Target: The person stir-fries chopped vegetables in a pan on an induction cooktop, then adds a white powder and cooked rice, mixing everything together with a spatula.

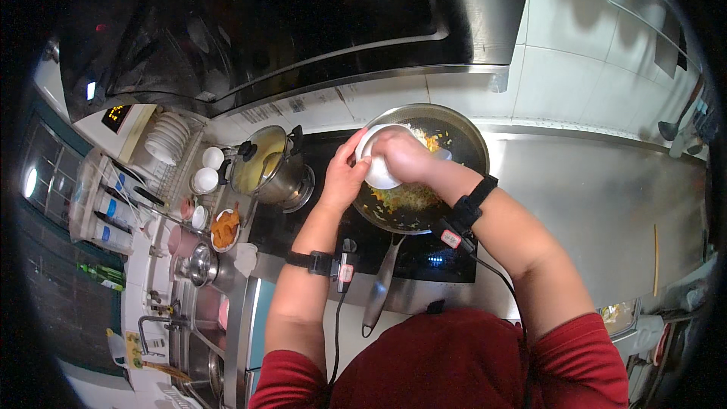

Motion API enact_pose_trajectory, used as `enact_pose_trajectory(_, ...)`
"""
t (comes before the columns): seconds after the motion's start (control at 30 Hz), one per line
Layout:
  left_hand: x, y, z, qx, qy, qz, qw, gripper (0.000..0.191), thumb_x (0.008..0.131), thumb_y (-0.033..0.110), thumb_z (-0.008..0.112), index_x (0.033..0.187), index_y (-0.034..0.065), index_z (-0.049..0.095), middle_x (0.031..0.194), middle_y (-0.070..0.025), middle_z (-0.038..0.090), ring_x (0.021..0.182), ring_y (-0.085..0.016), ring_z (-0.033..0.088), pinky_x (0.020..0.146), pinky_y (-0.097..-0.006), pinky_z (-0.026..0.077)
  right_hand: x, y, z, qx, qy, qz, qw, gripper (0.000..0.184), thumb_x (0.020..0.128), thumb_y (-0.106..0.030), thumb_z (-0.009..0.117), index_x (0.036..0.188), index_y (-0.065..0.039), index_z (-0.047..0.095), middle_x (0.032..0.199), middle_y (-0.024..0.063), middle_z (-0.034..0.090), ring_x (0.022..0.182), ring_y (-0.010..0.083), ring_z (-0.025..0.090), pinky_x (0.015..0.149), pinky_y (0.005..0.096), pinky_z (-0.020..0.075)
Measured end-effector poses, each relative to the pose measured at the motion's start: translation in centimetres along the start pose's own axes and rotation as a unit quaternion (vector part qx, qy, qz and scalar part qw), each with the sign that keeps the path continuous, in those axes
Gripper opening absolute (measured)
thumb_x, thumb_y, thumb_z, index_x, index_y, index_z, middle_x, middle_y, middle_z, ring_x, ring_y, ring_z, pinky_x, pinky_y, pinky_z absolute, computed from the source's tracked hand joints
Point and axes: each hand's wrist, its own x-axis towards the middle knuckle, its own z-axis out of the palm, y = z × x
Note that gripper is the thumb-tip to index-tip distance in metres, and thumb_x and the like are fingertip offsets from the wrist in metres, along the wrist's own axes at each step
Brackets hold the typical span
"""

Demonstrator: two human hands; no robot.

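Over the frying pan [470,173], my left hand [345,179] grips a white bowl [381,177] by its rim, thumb on the near side. The bowl is tilted. My right hand [402,158] reaches into it, slightly blurred, with its fingertips hidden; whether they hold anything cannot be made out. Chopped orange and green food [406,199] lies in the pan, with white rice-like grains among it. A pale, rounded thing [442,154] shows beyond my right wrist, partly hidden. The pan's metal handle [381,284] points towards me.
Left of the pan stands a steel pot [287,182] under a glass lid [258,162]. Beyond it are a plate of fried food [226,230], small white bowls [205,180] and a sink [210,309]. A range hood [341,51] overhangs the back. A steel counter [579,199] extends right, bearing a thin stick [656,258].
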Motion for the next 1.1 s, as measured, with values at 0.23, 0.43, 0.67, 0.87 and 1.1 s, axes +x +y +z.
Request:
enact_pose_trajectory(0.23, 0.6, 0.0, -0.3, 0.087, -0.011, 0.022, 0.996, 0.053, 0.078, 0.003, 0.056, 0.130, 0.0092, 0.048, 0.125, -0.0104, 0.050, 0.115, -0.020, 0.047, 0.099, -0.0301, 0.035, 0.0, 0.0, -1.0, -0.113, -0.188, -0.008, 0.976, 0.014, 0.068, -0.003, 0.058, 0.080, -0.002, 0.066, 0.092, 0.0154, 0.064, 0.088, 0.0321, 0.062, 0.076, 0.0377, 0.0500)
enact_pose_trajectory(0.43, 0.9, -0.5, 0.3, 0.167, 0.033, 0.069, 0.983, 0.052, 0.075, 0.011, 0.064, 0.126, 0.0177, 0.053, 0.107, -0.0135, 0.052, 0.101, -0.025, 0.051, 0.091, -0.0320, 0.041, -0.8, 1.0, -0.2, -0.138, -0.017, -0.063, 0.988, 0.018, 0.069, -0.005, 0.059, 0.086, -0.004, 0.066, 0.098, 0.0139, 0.058, 0.095, 0.0297, 0.055, 0.085, 0.0374, 0.0458)
enact_pose_trajectory(0.67, 1.0, -1.2, 1.0, 0.189, 0.050, 0.107, 0.975, 0.055, 0.070, 0.015, 0.068, 0.123, 0.0183, 0.055, 0.099, -0.0124, 0.049, 0.095, -0.026, 0.050, 0.088, -0.0319, 0.042, -0.5, 2.6, 1.1, -0.046, -0.019, -0.037, 0.998, 0.022, 0.065, -0.003, 0.062, 0.087, -0.005, 0.065, 0.102, 0.0149, 0.059, 0.095, 0.0311, 0.057, 0.082, 0.0370, 0.0457)
enact_pose_trajectory(0.87, 1.1, -1.5, 1.3, 0.223, 0.055, 0.123, 0.966, 0.054, 0.069, 0.016, 0.069, 0.121, 0.0184, 0.057, 0.097, -0.0129, 0.049, 0.093, -0.026, 0.050, 0.085, -0.0315, 0.043, -1.5, 3.4, -0.4, 0.015, -0.238, 0.042, 0.970, 0.014, 0.064, -0.002, 0.059, 0.076, -0.007, 0.063, 0.080, 0.0135, 0.063, 0.080, 0.0315, 0.061, 0.070, 0.0382, 0.0481)
enact_pose_trajectory(1.1, 1.1, -1.5, 1.4, 0.228, 0.041, 0.099, 0.968, 0.054, 0.072, 0.014, 0.066, 0.125, 0.0155, 0.054, 0.102, -0.0134, 0.050, 0.097, -0.026, 0.049, 0.089, -0.0326, 0.041, -2.0, 2.8, -0.9, 0.002, -0.020, -0.094, 0.995, 0.024, 0.067, 0.000, 0.058, 0.088, -0.007, 0.065, 0.101, 0.0129, 0.062, 0.089, 0.0319, 0.060, 0.082, 0.0368, 0.0472)
